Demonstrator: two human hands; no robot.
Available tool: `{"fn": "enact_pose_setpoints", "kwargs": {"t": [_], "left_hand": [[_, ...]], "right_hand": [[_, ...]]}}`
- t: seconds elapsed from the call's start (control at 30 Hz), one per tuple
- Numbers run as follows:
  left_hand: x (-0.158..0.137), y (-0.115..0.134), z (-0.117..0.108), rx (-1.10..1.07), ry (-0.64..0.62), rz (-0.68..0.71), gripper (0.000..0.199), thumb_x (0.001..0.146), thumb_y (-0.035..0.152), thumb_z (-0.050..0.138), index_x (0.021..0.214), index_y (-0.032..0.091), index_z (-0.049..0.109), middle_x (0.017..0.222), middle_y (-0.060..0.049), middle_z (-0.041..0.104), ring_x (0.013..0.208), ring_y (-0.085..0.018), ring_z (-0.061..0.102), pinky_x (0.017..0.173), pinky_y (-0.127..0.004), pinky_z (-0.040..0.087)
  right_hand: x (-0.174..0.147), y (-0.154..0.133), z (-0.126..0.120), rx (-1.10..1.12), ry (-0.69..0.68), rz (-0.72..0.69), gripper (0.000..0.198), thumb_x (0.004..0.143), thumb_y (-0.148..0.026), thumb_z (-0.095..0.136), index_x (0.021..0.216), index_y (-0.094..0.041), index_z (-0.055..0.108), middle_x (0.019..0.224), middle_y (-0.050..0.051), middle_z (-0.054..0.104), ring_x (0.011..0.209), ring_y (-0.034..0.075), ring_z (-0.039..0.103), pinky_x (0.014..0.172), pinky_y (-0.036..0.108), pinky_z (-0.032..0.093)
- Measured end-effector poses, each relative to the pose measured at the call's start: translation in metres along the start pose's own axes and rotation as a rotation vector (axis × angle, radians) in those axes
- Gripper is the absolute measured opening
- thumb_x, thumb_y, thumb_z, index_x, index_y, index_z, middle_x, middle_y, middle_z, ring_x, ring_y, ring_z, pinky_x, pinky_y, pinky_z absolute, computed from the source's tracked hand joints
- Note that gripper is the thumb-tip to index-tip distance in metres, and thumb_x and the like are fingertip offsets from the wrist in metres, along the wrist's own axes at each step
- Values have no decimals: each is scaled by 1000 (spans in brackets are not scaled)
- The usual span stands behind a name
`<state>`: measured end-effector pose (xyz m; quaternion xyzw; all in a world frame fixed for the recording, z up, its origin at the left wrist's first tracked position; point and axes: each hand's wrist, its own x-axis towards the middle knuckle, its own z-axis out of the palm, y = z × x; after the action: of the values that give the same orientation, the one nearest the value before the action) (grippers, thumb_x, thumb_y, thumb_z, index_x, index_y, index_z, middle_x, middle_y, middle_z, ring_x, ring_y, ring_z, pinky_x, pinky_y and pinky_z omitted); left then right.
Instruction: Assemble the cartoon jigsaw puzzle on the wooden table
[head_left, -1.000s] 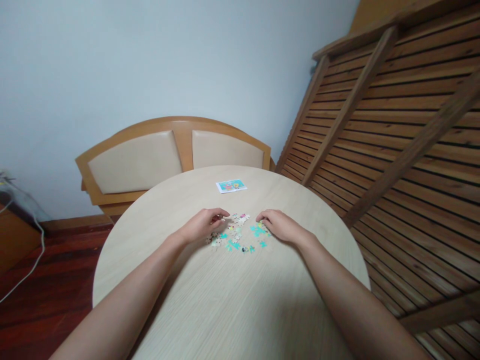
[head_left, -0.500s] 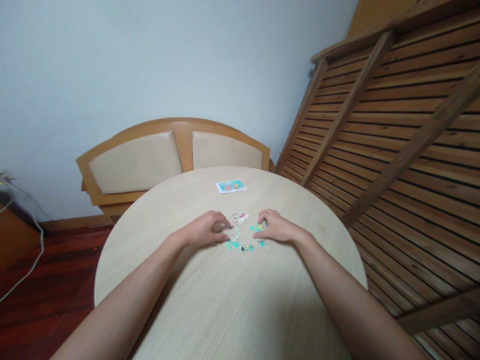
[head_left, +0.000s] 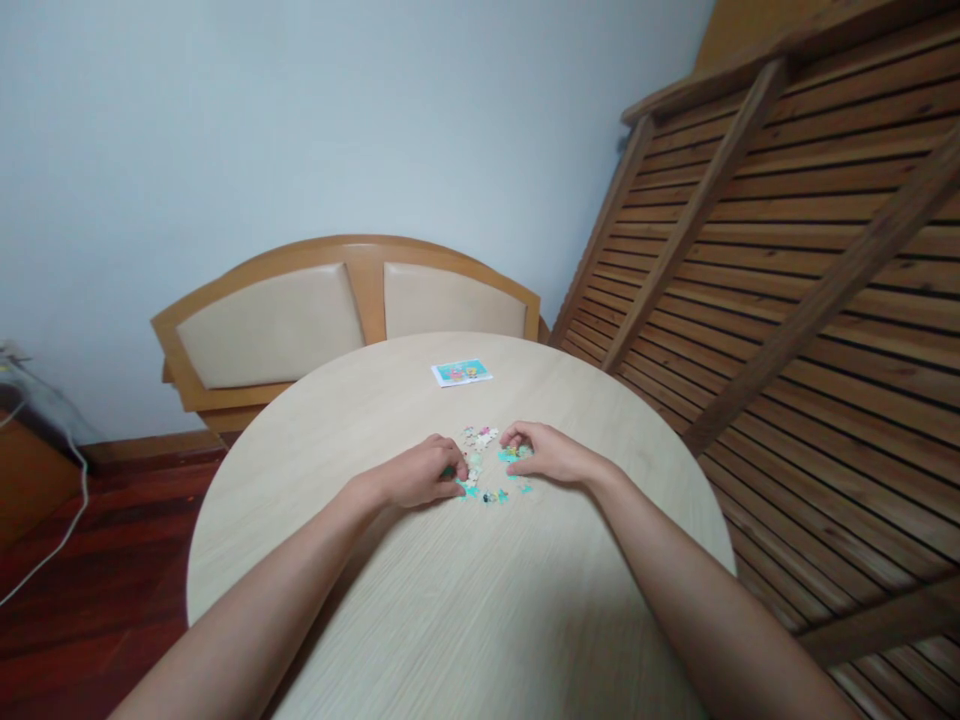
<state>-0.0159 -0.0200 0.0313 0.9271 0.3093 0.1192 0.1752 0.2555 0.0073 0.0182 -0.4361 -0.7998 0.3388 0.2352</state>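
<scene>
Small jigsaw puzzle pieces (head_left: pixel 488 495) in teal, white, yellow and pink lie loosely on the round table (head_left: pixel 450 600). My left hand (head_left: pixel 431 472) rests at the left side of the pieces, fingers curled in towards the thumb. A bit of a teal puzzle piece (head_left: pixel 449 470) shows within its grip. At the right side, my right hand (head_left: pixel 546 453) has its thumb and forefinger apart, around teal and yellow pieces (head_left: pixel 514 454) on the tabletop. Beyond both hands lies a flat picture card (head_left: pixel 462 373) with a teal background and cartoon figures.
A wooden headboard (head_left: pixel 367 290) with cream padded panels stands behind the table, against the wall. On the right leans a large slatted wooden frame (head_left: pixel 750 260), close to the table's edge. A white cable (head_left: pixel 79 490) hangs at the left above the dark red floor.
My left hand has moved slightly nearer to me and its fingers have curled in further. My right hand has shifted a little to the left, over the teal and yellow pieces.
</scene>
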Motion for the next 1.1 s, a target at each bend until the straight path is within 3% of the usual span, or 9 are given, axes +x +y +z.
{"fn": "enact_pose_setpoints", "kwargs": {"t": [0.17,0.37,0.5,0.67,0.77,0.97,1.1], "left_hand": [[-1,-1,0,-29,8,-31,14,83,17,63,95,19,69,93,-4,69,92,-20,59,86,-28,44],[0,5,-3,-87,-1,29,18,87,17,54,90,18,71,83,-4,70,80,-17,61,81,-26,46],[1,9,-7,-86,80,-48,20,87,21,53,94,18,72,88,-5,72,83,-18,64,81,-27,48],[2,7,-6,-160,187,-170,26,84,19,51,101,20,71,94,-3,74,82,-17,67,77,-26,50],[3,5,-5,-154,213,-182,27,84,20,51,103,21,71,98,-3,74,86,-17,67,80,-26,49],[0,-7,-9,-3,221,-314,25,91,29,48,99,21,70,90,-3,74,76,-18,66,69,-26,48],[-3,-21,-6,63,233,-267,26,92,29,49,104,20,71,104,-7,72,92,-21,66,83,-30,50]], "right_hand": [[3,-2,4,191,-15,-66,37,68,-22,75,104,-15,68,82,1,62,76,15,58,68,26,48],[6,-6,8,227,50,-69,25,75,-32,72,93,-14,72,74,1,64,70,14,58,65,27,47],[7,-6,11,323,59,-72,19,74,-32,72,83,-15,70,88,5,70,77,15,62,70,28,51],[9,-7,17,479,85,45,18,78,-29,69,91,-17,68,96,6,70,81,14,64,69,27,55],[10,-7,18,502,91,16,21,79,-28,68,97,-17,68,104,6,70,84,13,65,73,27,56],[12,-2,18,464,102,-25,35,73,-25,76,106,-16,68,115,11,71,99,19,67,88,35,54],[10,-6,17,469,96,-19,42,71,-26,78,110,-16,68,117,11,71,104,21,67,94,36,51]]}}
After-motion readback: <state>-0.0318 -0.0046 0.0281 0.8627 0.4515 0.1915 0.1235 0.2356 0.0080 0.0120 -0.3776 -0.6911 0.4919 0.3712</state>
